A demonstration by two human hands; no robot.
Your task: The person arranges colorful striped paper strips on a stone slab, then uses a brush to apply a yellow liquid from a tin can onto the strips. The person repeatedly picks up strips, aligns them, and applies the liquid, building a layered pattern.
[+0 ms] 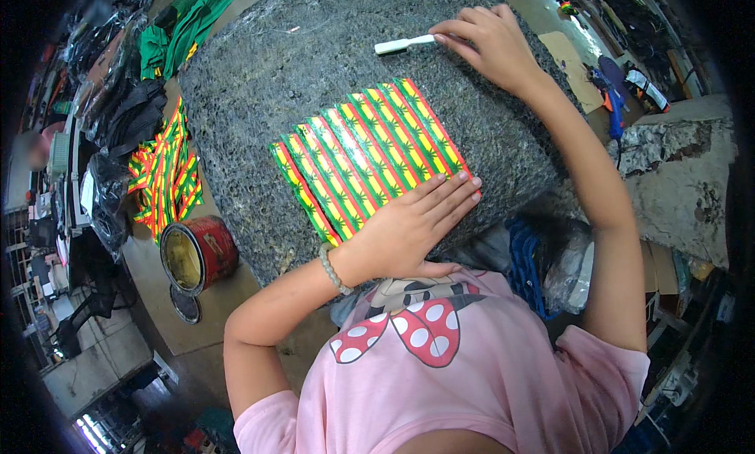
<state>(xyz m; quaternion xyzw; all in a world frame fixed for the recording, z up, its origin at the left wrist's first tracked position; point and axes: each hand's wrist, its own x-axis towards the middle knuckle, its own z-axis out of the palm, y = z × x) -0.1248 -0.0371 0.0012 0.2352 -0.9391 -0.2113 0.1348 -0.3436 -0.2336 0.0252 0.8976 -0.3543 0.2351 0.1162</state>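
Note:
A row of printed strips (370, 151), striped green, yellow and red with dark leaf shapes, lies side by side on a dark, rough block (252, 76). The strip at the left end sits slightly apart from the others, and some of the surfaces shine. My left hand (405, 230) rests flat across the near right ends of the strips, fingers stretched out and thumb apart. Beyond the strips, at the upper right of the block, my right hand (495, 53) pinches the thin handle of a white toothbrush-like brush (392, 46). Its dark bristles face down, close to the block.
Left of the block stands an opened red can (214, 253) with yellowish contents, beside a round lid (185, 304). A pile of matching strips (169, 175) and green straps (185, 33) lie farther up. On the right are a blue glue gun (613, 108) and a concrete ledge (684, 179).

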